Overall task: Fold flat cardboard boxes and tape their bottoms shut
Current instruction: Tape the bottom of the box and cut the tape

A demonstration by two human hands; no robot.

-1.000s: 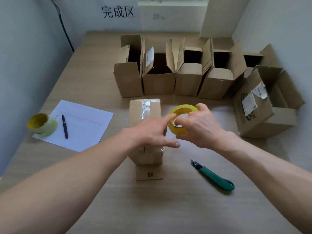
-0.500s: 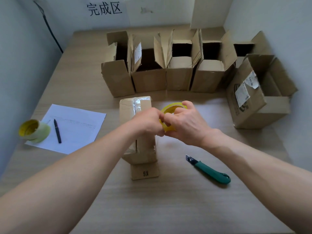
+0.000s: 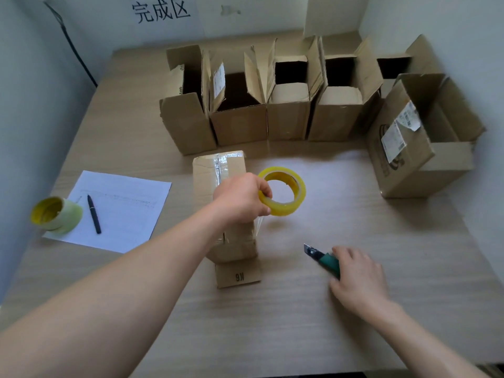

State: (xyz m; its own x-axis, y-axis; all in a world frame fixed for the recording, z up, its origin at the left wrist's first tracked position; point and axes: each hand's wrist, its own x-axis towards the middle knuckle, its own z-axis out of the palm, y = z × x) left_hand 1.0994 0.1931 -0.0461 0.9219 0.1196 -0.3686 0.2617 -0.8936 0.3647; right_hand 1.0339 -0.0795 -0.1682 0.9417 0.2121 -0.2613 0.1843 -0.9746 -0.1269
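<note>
A pale wood-grain desk (image 3: 272, 336) fills the frame, closed in by light walls; a sign with dark characters (image 3: 161, 10) hangs at the upper centre. At the left edge a spent tape roll (image 3: 56, 214) rests on a white sheet (image 3: 122, 214) beside a pen (image 3: 94, 214). In the centre, the left hand (image 3: 241, 199) grips the yellow tape roll (image 3: 283, 195) just right of the taped box (image 3: 226, 211), which stands bottom-up. At lower right, the right hand (image 3: 357, 276) curls onto the green-handled utility knife (image 3: 321, 259) lying on the desk. Along the top, a row of open boxes (image 3: 272, 118) stands upright, their insides dark; a larger labelled box (image 3: 417, 148) sits at the right.
</note>
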